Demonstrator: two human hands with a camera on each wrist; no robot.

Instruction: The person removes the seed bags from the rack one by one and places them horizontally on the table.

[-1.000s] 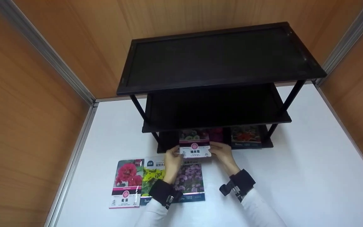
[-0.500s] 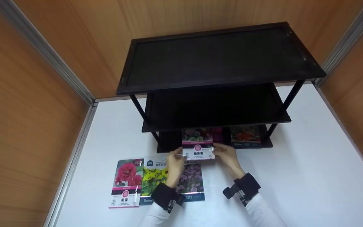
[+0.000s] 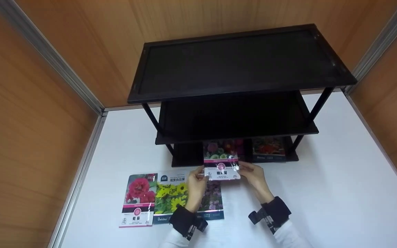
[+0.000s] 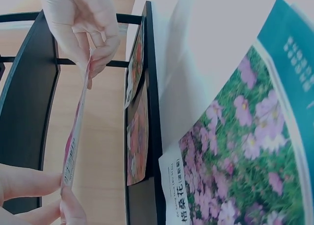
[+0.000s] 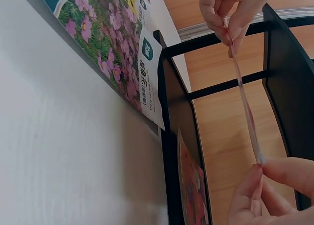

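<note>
A flower seed packet (image 3: 220, 155) with a pink-and-white label is held by both hands at the front of the bottom shelf. The left hand (image 3: 196, 188) pinches its left edge and the right hand (image 3: 254, 179) pinches the right edge. Both wrist views show the packet (image 4: 77, 127) edge-on, clear of the shelf board. Its far end overlaps the middle shelf's front edge in the head view. Behind it on the bottom shelf lies a magenta flower packet (image 3: 240, 148), partly hidden. An orange-red flower packet (image 3: 269, 148) lies farther right on that shelf.
A black three-tier rack (image 3: 243, 65) stands against the wood-panelled wall. In front of it on the white table (image 3: 336, 193) lie a pink flower packet (image 3: 139, 193), a yellow flower packet (image 3: 167, 196) and a purple flower packet (image 3: 214, 203), the last partly behind the left forearm.
Both hands have drawn the held seed packet rightward and toward the person, so more of its flower picture shows in front of the middle shelf. The other packets have stayed put.
</note>
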